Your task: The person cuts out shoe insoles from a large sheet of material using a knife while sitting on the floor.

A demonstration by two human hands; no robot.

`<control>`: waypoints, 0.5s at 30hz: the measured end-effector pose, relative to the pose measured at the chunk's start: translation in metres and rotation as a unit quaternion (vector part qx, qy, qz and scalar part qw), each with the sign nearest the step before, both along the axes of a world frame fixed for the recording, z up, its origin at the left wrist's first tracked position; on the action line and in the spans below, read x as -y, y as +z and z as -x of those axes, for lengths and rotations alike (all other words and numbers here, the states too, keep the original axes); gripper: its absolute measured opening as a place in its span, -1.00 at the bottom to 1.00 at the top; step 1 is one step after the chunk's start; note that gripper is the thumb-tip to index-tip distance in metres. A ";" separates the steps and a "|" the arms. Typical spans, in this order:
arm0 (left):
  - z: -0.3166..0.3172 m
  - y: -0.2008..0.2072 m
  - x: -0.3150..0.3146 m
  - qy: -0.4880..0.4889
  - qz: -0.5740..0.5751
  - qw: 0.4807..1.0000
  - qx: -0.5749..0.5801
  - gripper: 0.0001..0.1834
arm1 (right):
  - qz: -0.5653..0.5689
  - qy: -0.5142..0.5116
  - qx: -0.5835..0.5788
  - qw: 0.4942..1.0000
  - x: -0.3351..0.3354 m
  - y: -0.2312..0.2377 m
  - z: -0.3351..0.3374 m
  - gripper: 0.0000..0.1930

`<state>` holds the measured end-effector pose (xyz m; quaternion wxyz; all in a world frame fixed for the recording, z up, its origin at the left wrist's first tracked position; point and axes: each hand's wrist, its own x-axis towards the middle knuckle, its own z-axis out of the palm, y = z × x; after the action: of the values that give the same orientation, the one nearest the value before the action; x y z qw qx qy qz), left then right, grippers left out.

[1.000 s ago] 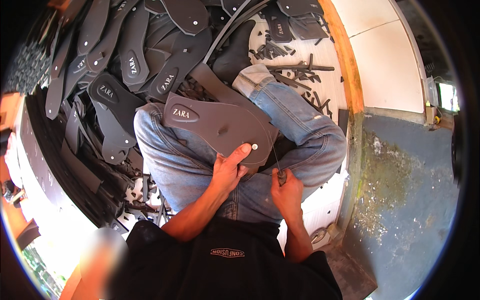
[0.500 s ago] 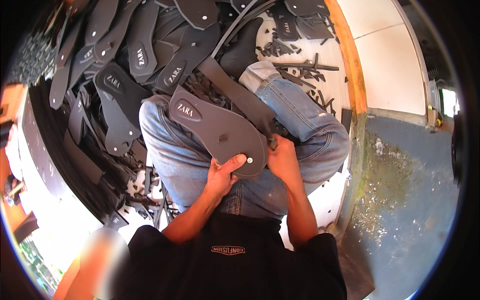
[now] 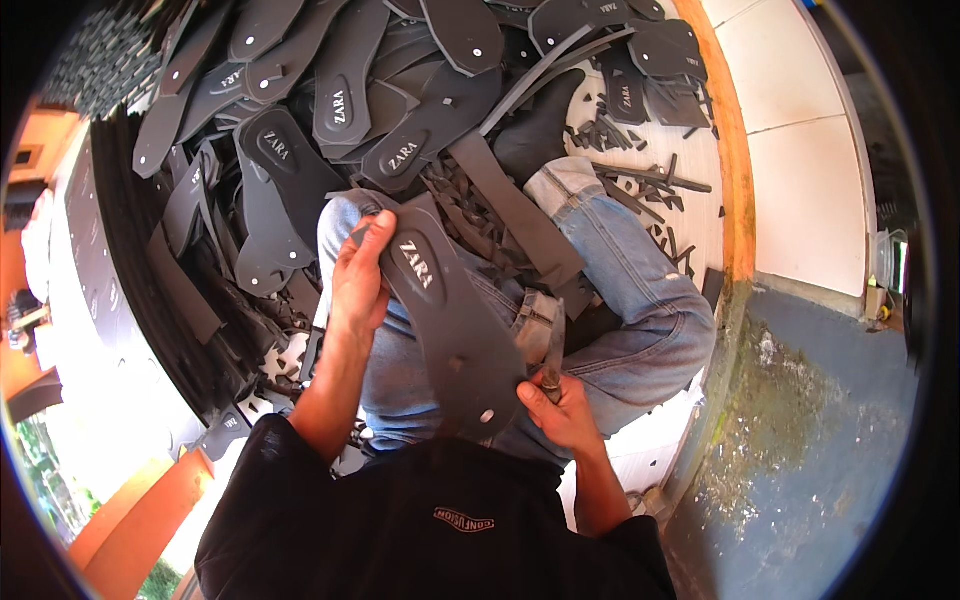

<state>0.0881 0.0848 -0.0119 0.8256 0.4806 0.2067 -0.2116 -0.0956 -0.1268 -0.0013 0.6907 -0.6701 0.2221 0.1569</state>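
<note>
A dark grey foam shoe sole (image 3: 462,350) lies over my lap, its raised oval pad at the far end and a small white spot at the near end. My left hand (image 3: 360,275) grips the far end along its left edge, thumb on top and fingers beneath. A short knife (image 3: 556,345) is held in my right hand (image 3: 565,412), its blade pointing away from me. The thumb of that hand rests against the sole's near right edge. The fingers under the sole are hidden.
Several similar soles (image 3: 275,150) lie heaped in front of me. Dark offcuts (image 3: 610,140) litter the pale floor by my boot (image 3: 540,130). A long dark strip (image 3: 515,205) lies between my legs. To the left stands a stack of black sheets (image 3: 150,260); an orange edge (image 3: 735,170) runs along the right.
My left hand has moved from the sole's near end to its far end. The sole has turned and come nearer my body. My right hand has lowered, and the knife blade now shows plainly.
</note>
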 end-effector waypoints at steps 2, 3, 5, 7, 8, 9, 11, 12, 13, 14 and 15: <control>0.002 0.002 0.002 -0.074 0.013 0.997 0.001 -0.75 | 0.125 -0.027 0.027 0.991 -0.007 -0.002 -0.007 -0.66; 0.008 0.008 0.002 -0.116 0.016 0.993 -0.016 -0.77 | 0.268 0.026 0.064 0.961 -0.002 0.001 -0.018 -0.59; 0.019 0.018 0.005 -0.177 0.040 0.983 -0.042 -0.79 | 0.293 0.027 0.069 0.953 -0.006 0.001 -0.022 -0.59; 0.019 0.022 0.011 -0.195 0.053 0.979 -0.033 -0.78 | 0.307 0.043 0.059 0.949 -0.007 0.001 -0.021 -0.61; 0.020 0.023 0.013 -0.203 0.059 0.977 -0.029 -0.78 | 0.310 0.058 0.045 0.948 -0.006 0.001 -0.019 -0.63; 0.021 0.024 0.015 -0.201 0.061 0.977 -0.035 -0.76 | 0.314 0.072 0.031 0.946 -0.005 0.001 -0.019 -0.64; 0.022 0.024 0.017 -0.202 0.045 0.977 -0.044 -0.76 | 0.319 0.067 0.042 0.944 -0.006 -0.001 -0.019 -0.67; 0.023 0.024 0.017 -0.204 0.036 0.977 -0.050 -0.76 | 0.322 0.063 0.046 0.944 -0.007 -0.002 -0.018 -0.69; 0.023 0.023 0.017 -0.219 0.023 0.975 -0.042 -0.76 | 0.321 0.060 0.048 0.944 -0.007 -0.002 -0.017 -0.70; 0.023 0.023 0.016 -0.234 0.011 0.972 -0.034 -0.76 | 0.321 0.057 0.049 0.944 -0.008 -0.001 -0.018 -0.72; 0.023 0.023 0.016 -0.248 -0.001 0.968 -0.025 -0.76 | 0.321 0.055 0.052 0.944 -0.007 -0.001 -0.019 -0.73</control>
<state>0.0647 0.0685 0.0114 0.7412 0.5124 0.1022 -0.4213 -0.0765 -0.1194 -0.0024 0.4402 -0.8744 0.1877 0.0799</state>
